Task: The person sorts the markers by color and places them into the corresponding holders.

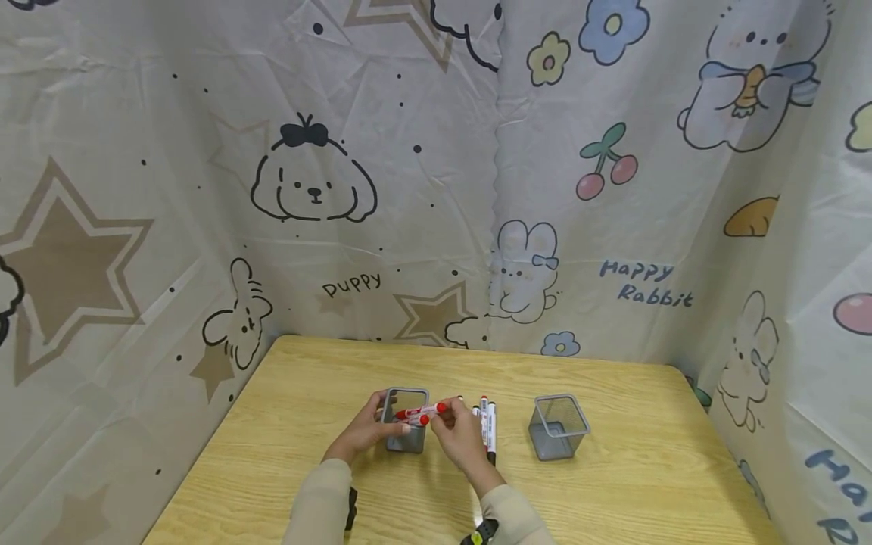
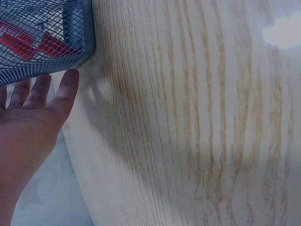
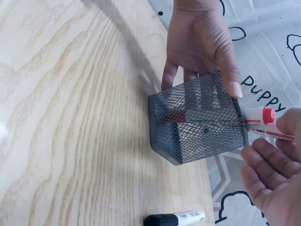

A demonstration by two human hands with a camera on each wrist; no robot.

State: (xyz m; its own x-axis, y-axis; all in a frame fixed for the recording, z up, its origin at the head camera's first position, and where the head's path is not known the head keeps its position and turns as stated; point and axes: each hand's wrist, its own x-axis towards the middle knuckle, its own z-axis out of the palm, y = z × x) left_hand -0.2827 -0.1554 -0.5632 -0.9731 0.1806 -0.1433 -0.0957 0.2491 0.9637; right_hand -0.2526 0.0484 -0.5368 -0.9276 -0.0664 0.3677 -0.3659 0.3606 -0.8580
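A grey wire-mesh pen holder (image 1: 406,440) stands on the table, and my left hand (image 1: 363,433) grips it, thumb on one side and fingers on the other. In the right wrist view a red-ended whiteboard marker (image 3: 256,115) sits inside the holder (image 3: 197,125), its end sticking out of the mouth. Beside it my right hand (image 3: 275,172) pinches a second red and white marker (image 3: 276,135), which lies partly past the rim. Through the mesh in the left wrist view, red marker parts (image 2: 19,44) show above the left hand (image 2: 30,122).
Several white markers (image 1: 484,424) with red or black ends lie just right of my right hand. Farther right stands a second grey mesh holder (image 1: 557,435). The wooden table (image 1: 633,469) is bordered by printed curtains (image 1: 436,189) at the back and sides.
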